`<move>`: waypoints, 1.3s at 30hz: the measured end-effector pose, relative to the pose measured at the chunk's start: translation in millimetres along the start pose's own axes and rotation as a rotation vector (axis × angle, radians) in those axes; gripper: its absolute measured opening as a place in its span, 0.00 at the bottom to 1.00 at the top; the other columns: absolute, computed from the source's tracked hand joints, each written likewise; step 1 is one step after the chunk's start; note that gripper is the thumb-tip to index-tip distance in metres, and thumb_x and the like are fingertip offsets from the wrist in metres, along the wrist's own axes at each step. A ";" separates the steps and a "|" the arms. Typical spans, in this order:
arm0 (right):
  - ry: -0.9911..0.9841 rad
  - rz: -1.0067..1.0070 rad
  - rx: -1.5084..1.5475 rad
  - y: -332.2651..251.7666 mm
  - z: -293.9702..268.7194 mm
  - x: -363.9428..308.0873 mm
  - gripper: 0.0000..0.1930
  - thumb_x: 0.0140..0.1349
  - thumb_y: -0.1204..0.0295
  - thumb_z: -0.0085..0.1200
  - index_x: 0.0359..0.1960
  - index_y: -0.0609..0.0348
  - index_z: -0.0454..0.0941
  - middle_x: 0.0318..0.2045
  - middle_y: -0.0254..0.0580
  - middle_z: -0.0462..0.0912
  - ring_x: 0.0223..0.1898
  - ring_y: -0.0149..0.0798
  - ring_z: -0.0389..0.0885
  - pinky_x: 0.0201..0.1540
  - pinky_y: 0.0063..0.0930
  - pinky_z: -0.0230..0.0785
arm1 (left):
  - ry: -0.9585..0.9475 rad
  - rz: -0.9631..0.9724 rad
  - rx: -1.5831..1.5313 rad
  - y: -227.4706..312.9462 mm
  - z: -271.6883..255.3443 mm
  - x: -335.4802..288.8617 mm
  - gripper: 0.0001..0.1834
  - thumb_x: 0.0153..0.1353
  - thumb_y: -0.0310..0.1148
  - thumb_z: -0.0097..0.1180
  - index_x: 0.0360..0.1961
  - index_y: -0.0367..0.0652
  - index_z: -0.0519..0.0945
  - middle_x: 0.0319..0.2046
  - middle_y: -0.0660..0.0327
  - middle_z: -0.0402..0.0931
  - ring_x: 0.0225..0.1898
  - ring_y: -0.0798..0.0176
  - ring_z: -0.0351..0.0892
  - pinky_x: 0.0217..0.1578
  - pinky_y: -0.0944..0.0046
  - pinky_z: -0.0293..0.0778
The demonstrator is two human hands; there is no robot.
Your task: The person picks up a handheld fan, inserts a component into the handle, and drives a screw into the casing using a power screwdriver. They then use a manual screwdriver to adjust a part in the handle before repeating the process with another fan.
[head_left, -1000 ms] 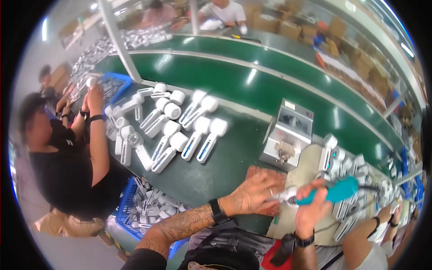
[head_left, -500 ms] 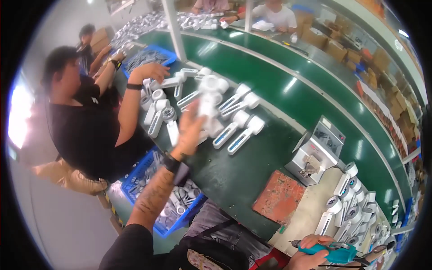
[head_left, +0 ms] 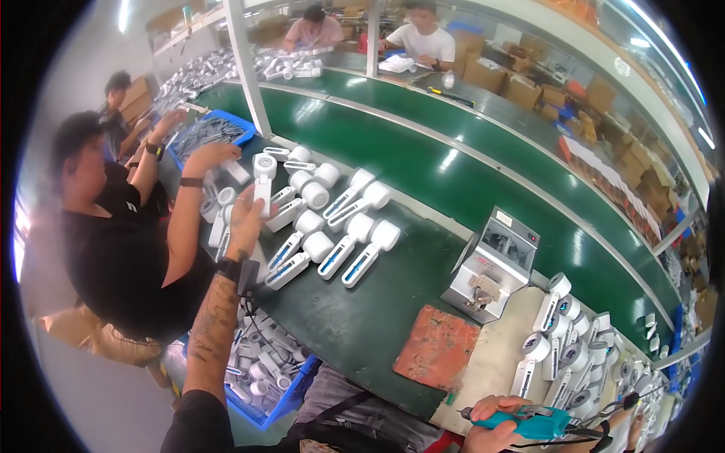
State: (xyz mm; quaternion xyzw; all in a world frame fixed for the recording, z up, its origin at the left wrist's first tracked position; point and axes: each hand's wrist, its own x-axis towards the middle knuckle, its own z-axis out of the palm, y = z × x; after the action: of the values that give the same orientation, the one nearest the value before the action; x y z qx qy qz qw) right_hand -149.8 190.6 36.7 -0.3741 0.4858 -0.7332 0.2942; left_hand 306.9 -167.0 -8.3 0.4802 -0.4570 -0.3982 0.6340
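My left hand (head_left: pixel 245 226) is closed around the handle of a white handheld fan (head_left: pixel 263 167), its round grilled head pointing up and away from me. In my right hand (head_left: pixel 495 424), at the lower right, is a teal electric screwdriver (head_left: pixel 545 423) with its tip pointing left. Several white handheld fans (head_left: pixel 353 253) with round heads lie in a cluster on the dark green table (head_left: pixel 340 309), just right of my left hand. A co-worker's hand (head_left: pixel 219 153) hovers beside the fan that I hold.
A grey metal machine (head_left: pixel 495 264) stands by the conveyor (head_left: pixel 408 143), behind a worn red board (head_left: pixel 436 347). More fans (head_left: pixel 563 355) fill the right side. Below the left table edge is a blue crate (head_left: pixel 291 392) of parts; a blue tray (head_left: pixel 245 132) lies farther off.
My left hand has moved left, from beside a motion-blurred fan to a grip on a fan near the co-worker. The whole view has shifted. My right hand still holds the screwdriver.
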 end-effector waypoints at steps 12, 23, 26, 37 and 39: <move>0.114 0.022 -0.221 1.3 -4.6 -5.7 0.31 0.68 0.44 0.53 0.46 0.67 0.68 0.25 0.45 0.73 0.26 0.41 0.72 0.30 0.35 0.69 | -0.377 0.769 0.669 80.6 142.9 -85.6 0.14 0.59 0.17 0.55 0.46 0.39 0.79 0.55 0.50 0.78 0.58 0.45 0.77 0.60 0.53 0.71; 0.104 0.024 -0.141 -27.9 -27.5 -5.1 0.39 0.58 0.38 0.64 0.47 0.66 0.68 0.25 0.41 0.74 0.26 0.36 0.75 0.29 0.30 0.69 | -1.367 0.482 0.520 66.5 372.8 -274.6 0.26 0.66 0.57 0.56 0.34 0.39 0.81 0.29 0.53 0.81 0.37 0.46 0.82 0.43 0.48 0.74; 0.119 0.010 -0.158 -36.2 -33.8 -10.9 0.39 0.58 0.38 0.64 0.47 0.66 0.68 0.25 0.41 0.74 0.26 0.36 0.75 0.28 0.30 0.69 | -1.281 0.540 0.654 47.1 415.3 -304.5 0.29 0.63 0.62 0.53 0.26 0.43 0.77 0.27 0.53 0.80 0.33 0.47 0.82 0.33 0.47 0.72; 0.149 -0.040 -0.190 -25.0 -39.2 -8.5 0.39 0.58 0.37 0.63 0.46 0.66 0.69 0.25 0.41 0.75 0.24 0.36 0.75 0.27 0.29 0.68 | -1.210 0.422 0.782 37.7 398.7 -295.9 0.26 0.61 0.57 0.54 0.38 0.43 0.84 0.38 0.50 0.82 0.43 0.45 0.81 0.45 0.45 0.73; 0.125 0.006 -0.175 -23.2 -42.0 -5.3 0.40 0.56 0.38 0.66 0.50 0.66 0.70 0.30 0.43 0.78 0.29 0.36 0.78 0.33 0.28 0.70 | -1.189 0.519 0.558 40.5 371.6 -285.1 0.18 0.59 0.45 0.62 0.41 0.42 0.84 0.35 0.52 0.81 0.37 0.46 0.82 0.40 0.50 0.76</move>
State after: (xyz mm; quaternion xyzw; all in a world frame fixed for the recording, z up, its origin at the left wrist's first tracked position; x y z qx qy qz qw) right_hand -183.5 223.7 46.5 -0.3505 0.5664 -0.7089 0.2319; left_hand -123.5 20.1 19.9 0.2013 -0.9107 -0.2970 0.2045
